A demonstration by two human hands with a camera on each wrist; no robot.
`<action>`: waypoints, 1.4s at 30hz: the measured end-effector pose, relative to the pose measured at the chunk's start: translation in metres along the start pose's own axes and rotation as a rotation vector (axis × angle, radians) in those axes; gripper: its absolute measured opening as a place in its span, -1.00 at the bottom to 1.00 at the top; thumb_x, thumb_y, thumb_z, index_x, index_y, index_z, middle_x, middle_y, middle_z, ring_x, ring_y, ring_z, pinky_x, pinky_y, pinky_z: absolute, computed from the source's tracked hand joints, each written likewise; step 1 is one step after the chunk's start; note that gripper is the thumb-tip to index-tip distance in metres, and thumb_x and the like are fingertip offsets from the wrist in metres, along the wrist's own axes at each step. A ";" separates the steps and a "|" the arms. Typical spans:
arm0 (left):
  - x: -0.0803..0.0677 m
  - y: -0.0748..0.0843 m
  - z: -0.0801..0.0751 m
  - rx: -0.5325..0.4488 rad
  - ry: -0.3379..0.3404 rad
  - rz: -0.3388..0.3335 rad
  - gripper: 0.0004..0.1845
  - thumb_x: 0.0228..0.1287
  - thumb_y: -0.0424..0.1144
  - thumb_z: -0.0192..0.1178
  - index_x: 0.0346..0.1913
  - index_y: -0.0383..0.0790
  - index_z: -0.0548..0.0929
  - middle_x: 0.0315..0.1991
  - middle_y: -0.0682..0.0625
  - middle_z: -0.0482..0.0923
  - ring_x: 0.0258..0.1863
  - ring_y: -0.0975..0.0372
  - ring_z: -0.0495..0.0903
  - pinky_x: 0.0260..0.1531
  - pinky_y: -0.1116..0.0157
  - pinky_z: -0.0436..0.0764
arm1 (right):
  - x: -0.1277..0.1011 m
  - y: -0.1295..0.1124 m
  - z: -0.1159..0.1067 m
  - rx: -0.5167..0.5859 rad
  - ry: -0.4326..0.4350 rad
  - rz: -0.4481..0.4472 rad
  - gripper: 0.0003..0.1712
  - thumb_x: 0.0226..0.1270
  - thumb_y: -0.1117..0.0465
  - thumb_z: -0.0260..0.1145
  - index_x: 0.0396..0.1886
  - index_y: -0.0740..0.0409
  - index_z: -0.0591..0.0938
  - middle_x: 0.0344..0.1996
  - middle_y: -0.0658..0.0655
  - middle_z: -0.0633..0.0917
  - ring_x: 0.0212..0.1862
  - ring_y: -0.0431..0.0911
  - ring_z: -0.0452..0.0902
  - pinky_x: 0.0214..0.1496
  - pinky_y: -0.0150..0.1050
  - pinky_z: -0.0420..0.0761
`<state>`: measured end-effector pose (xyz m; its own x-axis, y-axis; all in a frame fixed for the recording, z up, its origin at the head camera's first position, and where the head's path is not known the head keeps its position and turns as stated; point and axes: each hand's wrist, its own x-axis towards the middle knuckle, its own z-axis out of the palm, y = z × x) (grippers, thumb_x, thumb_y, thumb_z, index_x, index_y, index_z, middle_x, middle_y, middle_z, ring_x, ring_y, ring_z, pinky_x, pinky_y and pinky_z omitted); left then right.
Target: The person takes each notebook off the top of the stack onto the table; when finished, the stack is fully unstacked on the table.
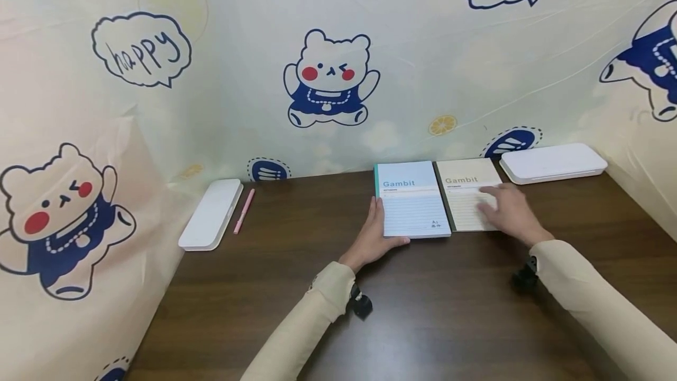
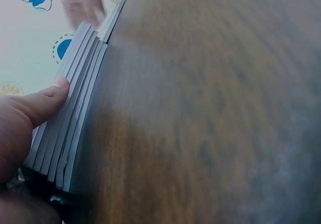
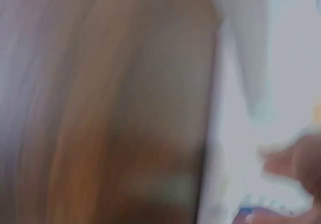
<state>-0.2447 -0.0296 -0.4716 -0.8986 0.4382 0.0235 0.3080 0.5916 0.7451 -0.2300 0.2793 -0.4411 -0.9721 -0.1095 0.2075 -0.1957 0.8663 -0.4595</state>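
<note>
A stack of light-blue "Gambit" notebooks point(image 1: 415, 207) lies on the table, its layered page edges point(image 2: 67, 113) showing in the left wrist view. My left hand point(image 1: 374, 237) rests against its near left corner, fingers along the left side and thumb point(image 2: 47, 101) against the near edge. Just right of the stack lies a cream "Gambit" notebook point(image 1: 462, 207). Over its right side is my right hand point(image 1: 510, 210), thumb and index finger apart with nothing between them. Motion blurs the right wrist view, where only part of the right hand point(image 3: 301, 166) appears.
A white case point(image 1: 552, 163) lies at the back right, beside the cream notebook. At the left are another white case point(image 1: 211, 214) and a pink pen point(image 1: 244, 211). A cartoon-printed curtain point(image 1: 233, 75) stands behind the brown table point(image 1: 423, 310).
</note>
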 end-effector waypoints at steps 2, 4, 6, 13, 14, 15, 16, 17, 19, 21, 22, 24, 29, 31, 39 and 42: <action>0.000 0.000 0.000 0.008 0.004 0.003 0.21 0.13 0.04 0.38 0.54 -0.19 -0.31 0.57 -0.18 -0.44 0.55 -0.04 -0.37 0.43 -0.05 0.13 | -0.001 -0.020 0.008 0.113 -0.078 -0.075 -0.33 0.30 0.10 0.34 0.30 0.37 0.42 0.14 0.52 0.53 0.10 0.38 0.51 0.09 0.22 0.52; 0.000 0.000 0.000 0.006 0.008 0.020 0.20 0.14 0.02 0.39 0.55 -0.19 -0.30 0.57 -0.19 -0.42 0.55 -0.07 -0.37 0.43 -0.07 0.13 | -0.004 -0.040 0.019 0.187 -0.177 -0.115 -0.15 0.28 -0.02 0.36 0.41 0.35 0.29 0.28 0.50 0.41 0.19 0.36 0.47 0.14 0.20 0.52; 0.000 0.000 0.000 -0.004 0.011 0.045 0.18 0.14 0.01 0.39 0.55 -0.19 -0.28 0.57 -0.18 -0.41 0.55 -0.09 -0.38 0.42 -0.10 0.12 | -0.009 -0.055 0.029 0.189 -0.241 -0.124 -0.06 0.28 -0.09 0.34 0.45 0.36 0.20 0.36 0.49 0.30 0.31 0.36 0.34 0.24 0.20 0.44; 0.000 0.001 -0.002 -0.008 0.008 0.073 0.16 0.14 -0.02 0.39 0.55 -0.19 -0.24 0.57 -0.19 -0.40 0.54 -0.12 -0.39 0.42 -0.12 0.12 | -0.016 -0.072 0.043 0.126 -0.220 -0.112 -0.14 0.31 0.06 0.32 0.43 0.43 0.20 0.40 0.53 0.20 0.40 0.37 0.17 0.33 0.25 0.29; 0.000 0.002 -0.002 -0.003 0.006 0.062 0.17 0.14 -0.02 0.39 0.55 -0.19 -0.25 0.57 -0.21 -0.41 0.54 -0.10 -0.38 0.41 -0.11 0.13 | -0.016 -0.071 0.044 0.130 -0.223 -0.114 -0.14 0.31 0.07 0.32 0.43 0.43 0.19 0.40 0.53 0.19 0.41 0.36 0.16 0.34 0.24 0.29; 0.000 0.002 -0.003 0.000 0.005 0.051 0.18 0.14 -0.01 0.40 0.55 -0.19 -0.26 0.57 -0.21 -0.41 0.55 -0.08 -0.38 0.41 -0.10 0.14 | -0.016 -0.071 0.044 0.131 -0.228 -0.118 -0.14 0.32 0.07 0.32 0.43 0.43 0.19 0.40 0.53 0.18 0.41 0.36 0.16 0.34 0.24 0.29; -0.001 0.003 -0.004 0.004 0.003 0.037 0.19 0.13 -0.01 0.40 0.55 -0.18 -0.27 0.56 -0.22 -0.42 0.55 -0.05 -0.37 0.41 -0.09 0.15 | -0.016 -0.071 0.044 0.132 -0.234 -0.122 -0.14 0.32 0.07 0.31 0.43 0.44 0.18 0.41 0.54 0.17 0.41 0.37 0.16 0.33 0.24 0.30; -0.001 0.004 -0.004 0.006 0.003 0.027 0.19 0.13 0.00 0.40 0.55 -0.17 -0.26 0.56 -0.21 -0.42 0.55 -0.03 -0.36 0.41 -0.08 0.16 | -0.016 -0.071 0.045 0.129 -0.236 -0.128 -0.14 0.32 0.06 0.31 0.42 0.44 0.18 0.41 0.54 0.16 0.40 0.37 0.16 0.33 0.24 0.30; 0.000 0.006 -0.004 0.015 0.007 0.015 0.19 0.12 0.05 0.40 0.55 -0.16 -0.24 0.57 -0.21 -0.41 0.56 0.01 -0.33 0.41 -0.06 0.19 | -0.015 -0.071 0.045 0.121 -0.239 -0.134 -0.14 0.32 0.06 0.31 0.42 0.45 0.18 0.41 0.54 0.15 0.40 0.36 0.17 0.32 0.23 0.32; 0.001 0.007 -0.004 0.007 0.012 0.007 0.15 0.13 0.08 0.37 0.55 -0.15 -0.19 0.57 -0.17 -0.38 0.56 0.04 -0.31 0.41 -0.05 0.19 | -0.015 -0.071 0.045 0.114 -0.236 -0.137 -0.15 0.32 0.08 0.31 0.42 0.46 0.19 0.41 0.54 0.15 0.40 0.37 0.18 0.31 0.23 0.33; 0.001 0.009 -0.005 0.001 0.016 0.002 0.13 0.14 0.10 0.36 0.55 -0.15 -0.16 0.58 -0.16 -0.36 0.56 0.05 -0.29 0.41 -0.06 0.18 | -0.015 -0.071 0.044 0.110 -0.233 -0.140 -0.15 0.32 0.08 0.31 0.41 0.46 0.19 0.41 0.55 0.16 0.39 0.37 0.19 0.31 0.23 0.34; 0.002 0.011 -0.005 -0.015 0.033 -0.017 0.09 0.16 0.13 0.33 0.55 -0.17 -0.11 0.58 -0.15 -0.32 0.56 0.05 -0.25 0.41 -0.07 0.18 | -0.015 -0.070 0.044 0.104 -0.231 -0.143 -0.16 0.32 0.09 0.31 0.41 0.46 0.20 0.40 0.55 0.16 0.39 0.38 0.19 0.30 0.23 0.34; 0.002 0.024 -0.008 -0.111 0.142 -0.067 -0.09 0.25 0.01 0.29 0.51 -0.25 0.06 0.58 -0.10 -0.17 0.54 0.07 -0.08 0.42 -0.02 0.20 | -0.015 -0.067 0.043 0.108 -0.223 -0.155 -0.15 0.31 0.09 0.32 0.41 0.47 0.20 0.39 0.57 0.17 0.38 0.38 0.21 0.30 0.22 0.36; 0.005 0.030 -0.009 -0.196 0.221 -0.097 -0.24 0.29 -0.10 0.27 0.47 -0.23 0.21 0.56 -0.07 -0.03 0.50 0.08 0.10 0.36 0.04 0.31 | -0.014 -0.065 0.043 0.111 -0.216 -0.159 -0.15 0.30 0.10 0.33 0.40 0.47 0.20 0.39 0.57 0.17 0.37 0.37 0.22 0.29 0.21 0.37; 0.024 0.045 -0.009 -0.358 0.313 -0.297 -0.49 0.32 -0.32 0.22 0.32 -0.03 0.48 0.33 -0.11 0.42 0.14 0.13 0.56 0.02 0.18 0.62 | -0.013 -0.065 0.044 0.132 -0.218 -0.147 -0.11 0.29 0.07 0.34 0.42 0.46 0.17 0.41 0.52 0.17 0.39 0.34 0.21 0.31 0.20 0.35; 0.025 0.041 -0.014 -0.367 0.295 -0.325 -0.48 0.32 -0.34 0.21 0.33 0.00 0.47 0.39 -0.09 0.36 0.16 0.16 0.52 0.00 0.23 0.62 | -0.016 -0.064 0.042 0.137 -0.217 -0.130 -0.10 0.29 0.09 0.34 0.41 0.51 0.16 0.40 0.54 0.18 0.39 0.36 0.19 0.33 0.21 0.33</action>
<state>-0.2592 -0.0037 -0.4310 -0.9945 0.0345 -0.0992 -0.0796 0.3679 0.9264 -0.2077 0.2049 -0.4512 -0.9397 -0.3300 0.0900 -0.3222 0.7658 -0.5565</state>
